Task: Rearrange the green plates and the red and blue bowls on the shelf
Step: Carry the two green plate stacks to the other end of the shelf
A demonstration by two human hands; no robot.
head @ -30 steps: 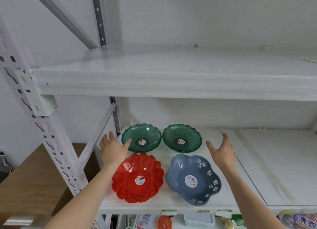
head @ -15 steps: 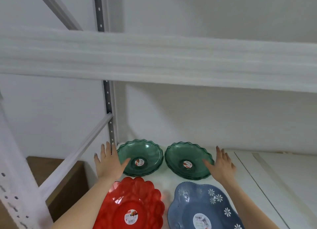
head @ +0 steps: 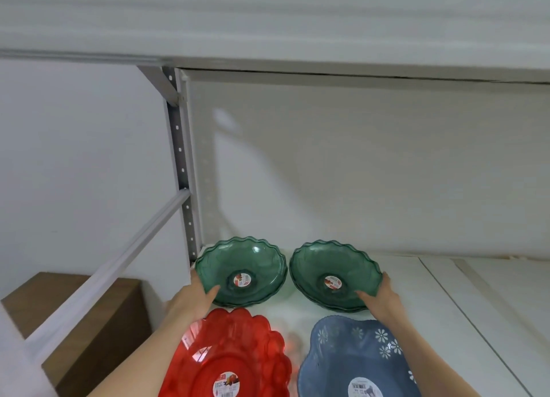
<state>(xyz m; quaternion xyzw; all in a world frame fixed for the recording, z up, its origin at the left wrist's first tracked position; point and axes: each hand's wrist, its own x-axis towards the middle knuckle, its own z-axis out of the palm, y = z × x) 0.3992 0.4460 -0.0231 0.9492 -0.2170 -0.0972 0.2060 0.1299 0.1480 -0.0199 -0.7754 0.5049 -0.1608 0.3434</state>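
Two translucent green plates sit side by side at the back of the white shelf (head: 446, 280). My left hand (head: 193, 300) grips the near-left rim of the left green plate (head: 241, 270), thumb inside the rim. My right hand (head: 379, 300) grips the near-right rim of the right green plate (head: 334, 274), thumb inside. In front of them lie the red bowl (head: 232, 358) on the left and the blue flowered bowl (head: 354, 361) on the right, both cut off by the bottom edge. My forearms pass over these bowls.
The upper shelf board (head: 268, 25) hangs low overhead. A perforated metal upright (head: 181, 164) and a slanted white brace (head: 113, 268) stand at the shelf's left end. A brown wooden surface (head: 86, 322) lies lower left. The shelf extends right of the plates.
Both hands moved forward and closed on the rims of the green plates. The view dropped closer under the upper shelf board.
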